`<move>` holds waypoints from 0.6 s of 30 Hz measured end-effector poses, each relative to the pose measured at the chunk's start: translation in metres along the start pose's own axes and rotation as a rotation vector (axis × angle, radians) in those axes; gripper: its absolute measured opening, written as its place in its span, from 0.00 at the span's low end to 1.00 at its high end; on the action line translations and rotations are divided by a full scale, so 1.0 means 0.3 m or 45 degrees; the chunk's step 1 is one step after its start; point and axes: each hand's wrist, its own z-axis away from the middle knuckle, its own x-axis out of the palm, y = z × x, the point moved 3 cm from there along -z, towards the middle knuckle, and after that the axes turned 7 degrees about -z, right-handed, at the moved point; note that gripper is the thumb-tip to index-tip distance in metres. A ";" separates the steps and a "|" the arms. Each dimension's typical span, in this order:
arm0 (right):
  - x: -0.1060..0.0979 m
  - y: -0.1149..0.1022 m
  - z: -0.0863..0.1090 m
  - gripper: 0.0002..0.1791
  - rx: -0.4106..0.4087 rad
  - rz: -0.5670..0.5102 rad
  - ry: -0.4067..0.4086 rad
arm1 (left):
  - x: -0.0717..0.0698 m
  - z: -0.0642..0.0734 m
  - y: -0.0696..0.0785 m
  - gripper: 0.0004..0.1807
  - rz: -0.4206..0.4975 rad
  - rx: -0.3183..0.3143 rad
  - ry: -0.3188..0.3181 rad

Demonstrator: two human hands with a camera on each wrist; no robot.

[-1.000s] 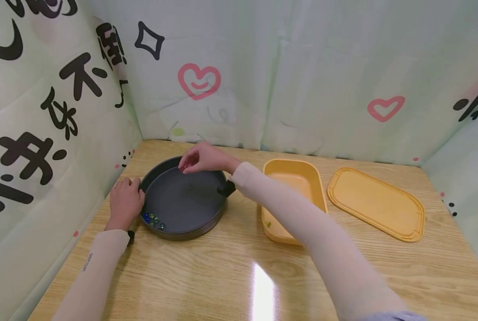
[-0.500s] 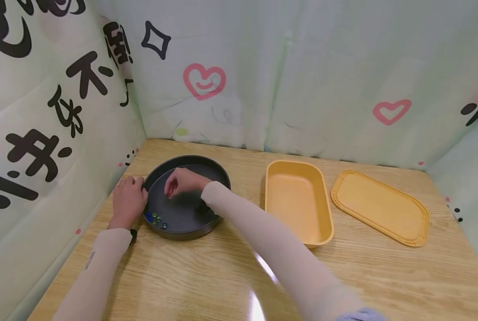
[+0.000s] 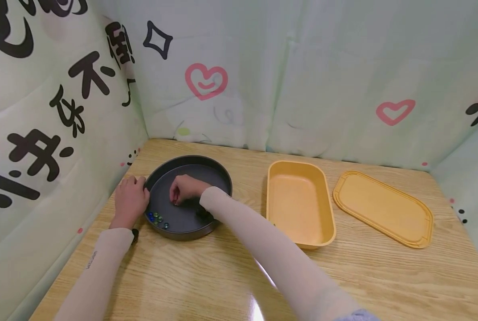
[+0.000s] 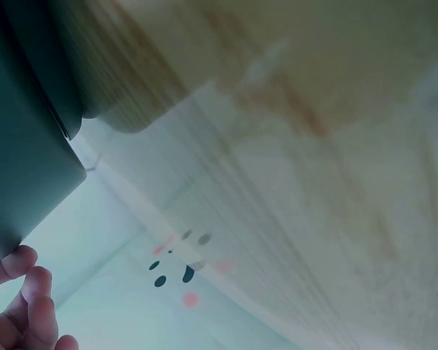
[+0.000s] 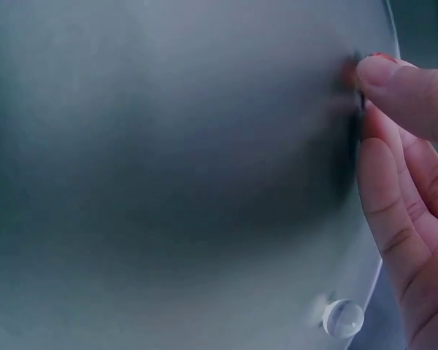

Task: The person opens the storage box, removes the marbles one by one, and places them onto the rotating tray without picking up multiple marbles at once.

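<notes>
My right hand [image 3: 185,189] reaches low inside the round dark pan [image 3: 185,229], its fingertips bunched close to the pan floor. Its thumb and fingers [image 5: 401,84] pinch something mostly hidden; a small red thing [image 5: 384,55] shows at the thumb tip. A clear marble [image 5: 343,319] lies on the pan floor, apart from the fingers. Several blue, green and clear marbles [image 3: 156,216] gather at the pan's near left edge. My left hand [image 3: 130,198] rests against the pan's left wall; in the left wrist view its fingertips touch the outside of the wall.
A deep yellow box [image 3: 300,200] stands right of the pan, partly behind my right forearm. Its flat yellow lid [image 3: 383,207] lies farther right on the wooden table [image 3: 182,276]. Printed cloth [image 3: 255,80] encloses the back and sides.
My right hand has come down from above the pan's far part, toward the near left, to the pan floor. My left hand stays at the rim. The view has turned slightly right.
</notes>
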 end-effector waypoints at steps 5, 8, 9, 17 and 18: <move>0.009 -0.003 0.000 0.03 -0.007 0.040 0.008 | -0.008 0.001 0.006 0.10 -0.008 -0.006 -0.010; 0.009 -0.003 0.001 0.03 -0.020 0.046 0.009 | -0.010 -0.001 0.007 0.11 -0.012 -0.007 -0.017; 0.009 -0.004 0.002 0.03 -0.024 0.040 0.008 | -0.010 -0.001 0.007 0.11 -0.014 -0.009 -0.023; -0.006 0.006 0.008 0.04 -0.020 0.013 0.016 | -0.001 -0.004 0.002 0.12 -0.035 -0.015 -0.025; -0.009 0.006 0.009 0.05 -0.020 0.021 0.021 | 0.000 -0.003 0.001 0.12 -0.038 -0.015 -0.026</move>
